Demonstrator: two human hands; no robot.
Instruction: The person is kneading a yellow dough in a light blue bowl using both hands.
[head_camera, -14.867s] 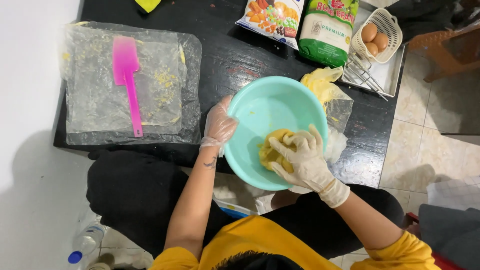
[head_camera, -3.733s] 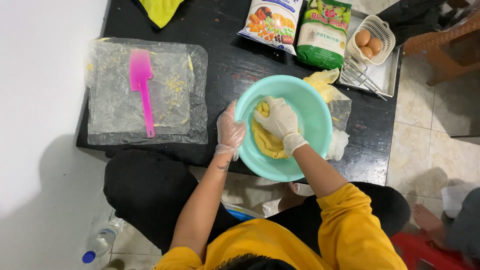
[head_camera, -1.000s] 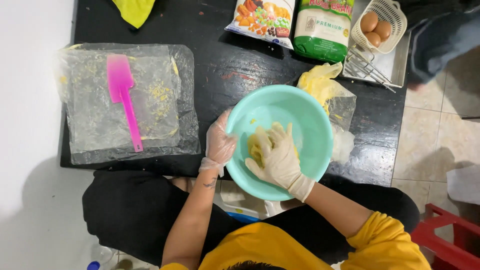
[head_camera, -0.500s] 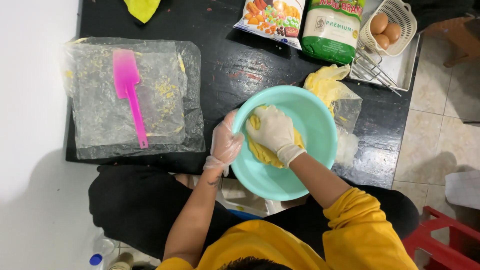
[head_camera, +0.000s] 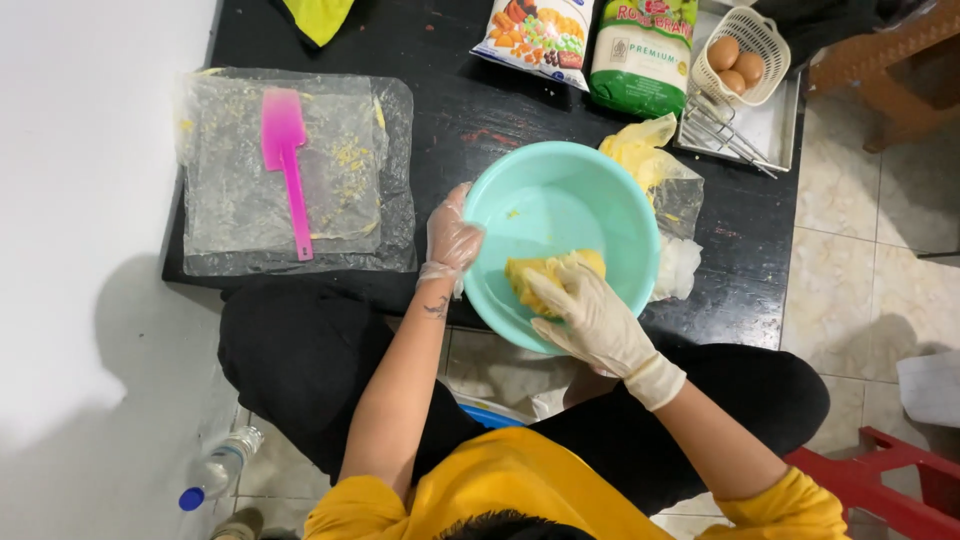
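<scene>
Head view: your left hand (head_camera: 452, 238), in a clear plastic glove, gripped the near-left rim of the round turquoise plastic bowl (head_camera: 560, 205), which overhung the near edge of the black counter (head_camera: 450, 110). Your right hand (head_camera: 590, 315), in a cream latex glove, closed its fingers on the lump of yellow dough (head_camera: 545, 275) at the bowl's near side. Left of the bowl, a pink silicone spatula (head_camera: 285, 165) lay on a crumb-flecked clear plastic sheet (head_camera: 290, 175). Behind the bowl were a crumpled plastic bag (head_camera: 660, 180), two printed food packets (head_camera: 590, 40) and a white basket of brown eggs (head_camera: 742, 60).
</scene>
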